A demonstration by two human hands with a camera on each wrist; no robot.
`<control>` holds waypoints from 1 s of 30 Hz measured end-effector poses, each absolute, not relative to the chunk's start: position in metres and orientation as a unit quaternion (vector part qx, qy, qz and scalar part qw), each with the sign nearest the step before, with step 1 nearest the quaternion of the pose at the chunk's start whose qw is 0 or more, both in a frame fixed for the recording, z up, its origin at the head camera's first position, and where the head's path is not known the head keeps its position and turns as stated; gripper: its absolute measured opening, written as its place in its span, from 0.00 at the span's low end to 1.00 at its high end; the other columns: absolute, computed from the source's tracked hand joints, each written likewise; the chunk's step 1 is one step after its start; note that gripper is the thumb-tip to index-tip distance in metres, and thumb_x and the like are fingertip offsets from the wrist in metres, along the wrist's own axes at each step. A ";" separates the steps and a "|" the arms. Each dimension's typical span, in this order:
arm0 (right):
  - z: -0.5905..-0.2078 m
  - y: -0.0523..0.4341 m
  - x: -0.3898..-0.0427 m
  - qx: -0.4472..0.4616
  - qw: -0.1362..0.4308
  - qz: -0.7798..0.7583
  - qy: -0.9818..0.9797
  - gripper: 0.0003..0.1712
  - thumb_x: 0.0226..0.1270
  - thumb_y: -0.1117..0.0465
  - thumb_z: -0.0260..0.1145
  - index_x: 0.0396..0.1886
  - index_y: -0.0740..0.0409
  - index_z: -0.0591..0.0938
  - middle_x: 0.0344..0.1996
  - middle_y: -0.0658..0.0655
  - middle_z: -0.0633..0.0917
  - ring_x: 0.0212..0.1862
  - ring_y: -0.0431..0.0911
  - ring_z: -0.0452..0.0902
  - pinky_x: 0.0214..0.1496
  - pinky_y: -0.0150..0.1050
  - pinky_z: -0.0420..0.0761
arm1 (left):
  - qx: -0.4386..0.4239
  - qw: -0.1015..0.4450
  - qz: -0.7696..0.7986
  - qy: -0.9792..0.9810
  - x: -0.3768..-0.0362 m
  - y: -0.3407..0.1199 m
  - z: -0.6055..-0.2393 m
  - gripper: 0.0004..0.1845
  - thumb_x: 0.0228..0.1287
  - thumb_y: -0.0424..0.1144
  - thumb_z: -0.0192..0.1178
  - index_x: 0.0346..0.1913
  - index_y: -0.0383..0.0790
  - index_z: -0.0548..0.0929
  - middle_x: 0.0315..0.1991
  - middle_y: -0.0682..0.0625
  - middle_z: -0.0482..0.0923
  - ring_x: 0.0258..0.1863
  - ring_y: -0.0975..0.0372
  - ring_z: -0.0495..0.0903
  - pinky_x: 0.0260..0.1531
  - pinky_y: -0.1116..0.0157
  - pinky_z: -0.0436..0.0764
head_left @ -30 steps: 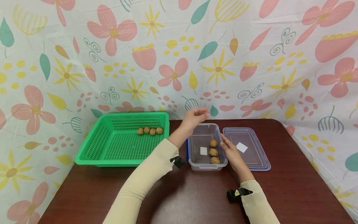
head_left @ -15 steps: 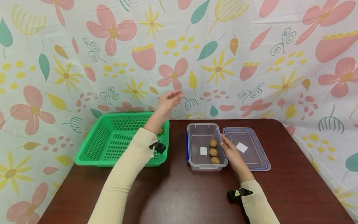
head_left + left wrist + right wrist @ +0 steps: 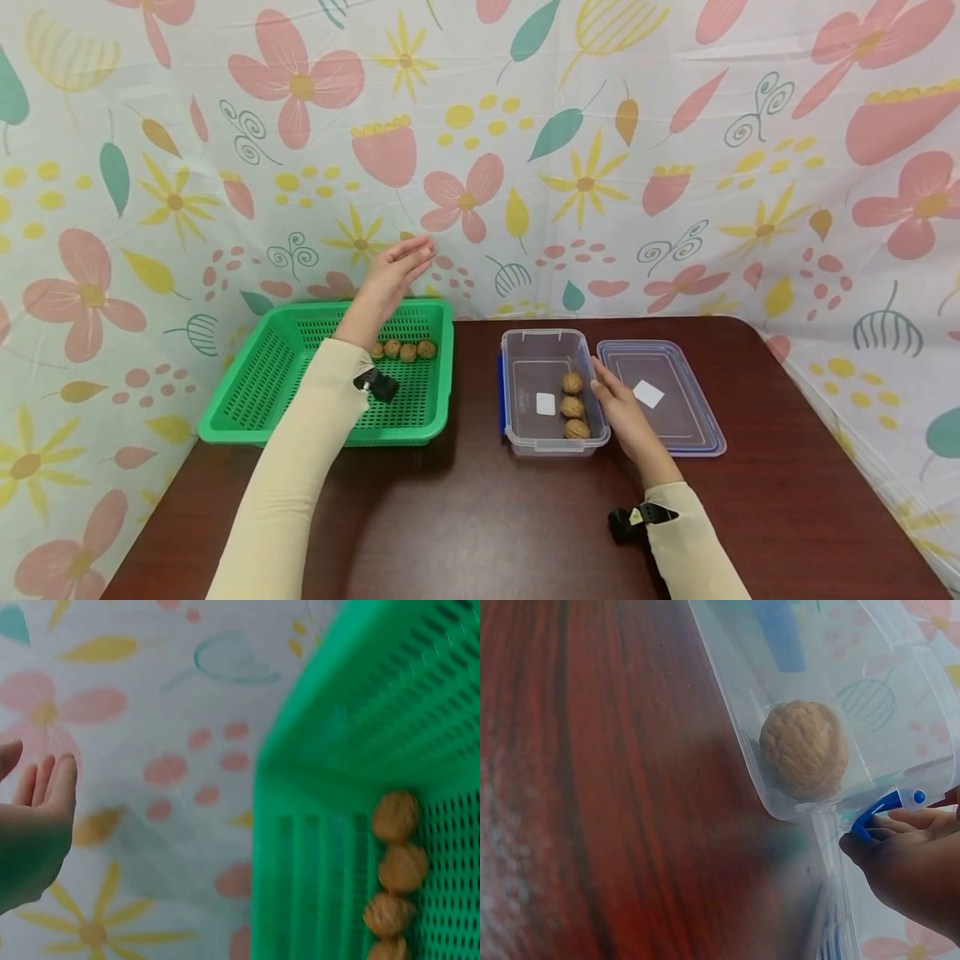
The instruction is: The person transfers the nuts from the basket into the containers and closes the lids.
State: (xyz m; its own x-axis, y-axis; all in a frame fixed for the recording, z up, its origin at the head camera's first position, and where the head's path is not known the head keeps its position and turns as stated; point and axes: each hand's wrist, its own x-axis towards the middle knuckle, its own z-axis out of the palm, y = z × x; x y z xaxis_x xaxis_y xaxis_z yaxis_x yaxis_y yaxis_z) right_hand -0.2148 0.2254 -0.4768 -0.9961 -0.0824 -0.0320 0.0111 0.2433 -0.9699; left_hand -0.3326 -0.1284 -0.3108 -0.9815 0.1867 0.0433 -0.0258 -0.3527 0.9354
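From the head view, our left hand [image 3: 393,271] hangs open and empty above the green basket [image 3: 255,392] at middle left, where four walnuts [image 3: 402,350] sit. Our right hand [image 3: 618,408] rests flat on the clear box [image 3: 525,367].

The left wrist view shows the walnuts [image 3: 397,862] at lower right.

In the right wrist view, one walnut [image 3: 804,748] lies inside the box. They look small, hard, light and bumpy, so pinch one around its middle.

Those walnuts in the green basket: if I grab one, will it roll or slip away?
Probably apt to roll: each walnut is round, and four sit loose in a row on the green basket. The wrinkled shell likely gives decent grip. Likely light and rigid, judging by its hard-looking shell.
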 end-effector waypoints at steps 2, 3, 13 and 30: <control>-0.476 0.225 -0.215 -0.022 0.039 -0.614 0.788 0.31 0.80 0.60 0.44 0.77 0.56 0.50 0.75 0.63 0.48 0.76 0.58 0.35 0.74 0.58 0.42 | 0.069 0.067 0.823 0.559 -0.335 -0.139 -0.314 0.27 0.69 0.26 0.53 0.70 0.30 0.64 0.69 0.36 0.61 0.68 0.52 0.65 0.67 0.62 0.64; -0.476 0.225 -0.215 -0.021 0.040 -0.615 0.787 0.31 0.80 0.60 0.44 0.77 0.56 0.50 0.75 0.63 0.48 0.76 0.58 0.35 0.74 0.58 0.42 | 0.065 0.067 0.825 0.557 -0.336 -0.144 -0.316 0.27 0.69 0.26 0.54 0.70 0.30 0.64 0.69 0.36 0.62 0.68 0.52 0.65 0.67 0.61 0.63; -0.477 0.225 -0.216 -0.024 0.037 -0.618 0.785 0.31 0.80 0.60 0.44 0.77 0.57 0.50 0.75 0.63 0.48 0.76 0.57 0.35 0.74 0.57 0.42 | 0.036 0.086 0.799 0.595 -0.344 -0.192 -0.341 0.28 0.69 0.28 0.55 0.71 0.33 0.63 0.71 0.40 0.60 0.69 0.55 0.63 0.69 0.59 0.60; -0.477 0.225 -0.215 -0.019 0.037 -0.617 0.786 0.30 0.80 0.60 0.43 0.77 0.56 0.50 0.76 0.62 0.49 0.76 0.57 0.36 0.75 0.56 0.42 | 0.020 0.189 0.705 0.683 -0.338 -0.244 -0.379 0.29 0.71 0.28 0.53 0.72 0.29 0.58 0.71 0.36 0.56 0.71 0.50 0.57 0.70 0.56 0.58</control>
